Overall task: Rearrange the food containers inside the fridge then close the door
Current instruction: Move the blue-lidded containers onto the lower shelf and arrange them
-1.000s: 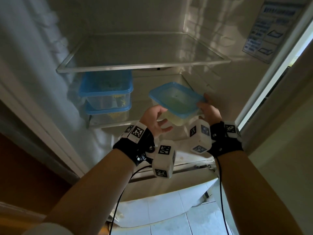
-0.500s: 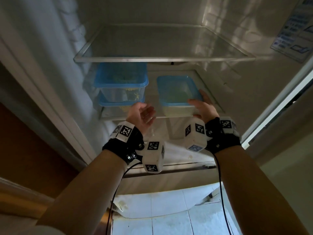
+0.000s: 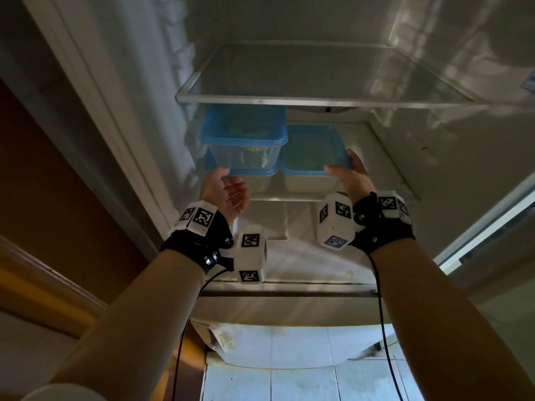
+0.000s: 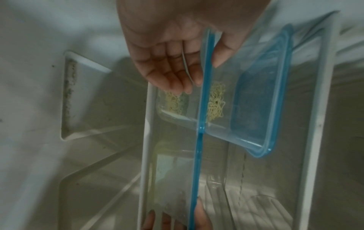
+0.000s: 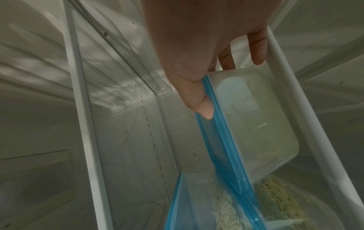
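Both forearms are raised toward the fridge's lower shelf at mid-frame. A blue-lidded container on that shelf is gripped at its right corner by the right hand, thumb on the lid. The left hand is held palm-up, fingers relaxed, below the stack just left.

Pale floor tiles lie below, a brown wooden wall panel stands at the left, and daylight falls across the white inner walls.
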The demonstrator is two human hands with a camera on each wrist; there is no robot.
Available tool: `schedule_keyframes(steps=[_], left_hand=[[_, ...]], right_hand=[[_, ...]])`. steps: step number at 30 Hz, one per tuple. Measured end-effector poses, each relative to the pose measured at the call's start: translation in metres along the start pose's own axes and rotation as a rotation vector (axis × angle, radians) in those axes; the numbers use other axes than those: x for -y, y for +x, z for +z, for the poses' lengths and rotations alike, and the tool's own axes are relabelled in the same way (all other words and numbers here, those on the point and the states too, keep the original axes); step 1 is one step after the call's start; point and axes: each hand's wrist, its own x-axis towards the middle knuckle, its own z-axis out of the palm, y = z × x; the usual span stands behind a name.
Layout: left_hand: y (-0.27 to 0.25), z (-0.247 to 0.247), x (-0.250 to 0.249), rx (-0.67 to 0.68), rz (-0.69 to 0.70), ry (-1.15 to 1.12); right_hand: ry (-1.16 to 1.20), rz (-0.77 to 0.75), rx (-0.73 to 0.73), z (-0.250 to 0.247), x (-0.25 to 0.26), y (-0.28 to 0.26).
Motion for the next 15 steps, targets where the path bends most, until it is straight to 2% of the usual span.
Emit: schedule_keyframes(steps=[8, 11, 15], left_hand=[[0.003, -0.002, -0.001, 0.007, 0.048, 0.104], [0.0, -0.002, 0.0, 0.023, 0.028, 0.108], [-0.013, 0.0, 0.004, 0.082, -0.023, 0.161]], right_hand=[[-0.038, 0.004, 0.006, -0.002, 0.002, -0.008], [-0.048, 0.016, 0.024, -0.005, 0.005, -0.011], [0.058, 0.062, -0.018, -0.007, 0.005, -0.024]])
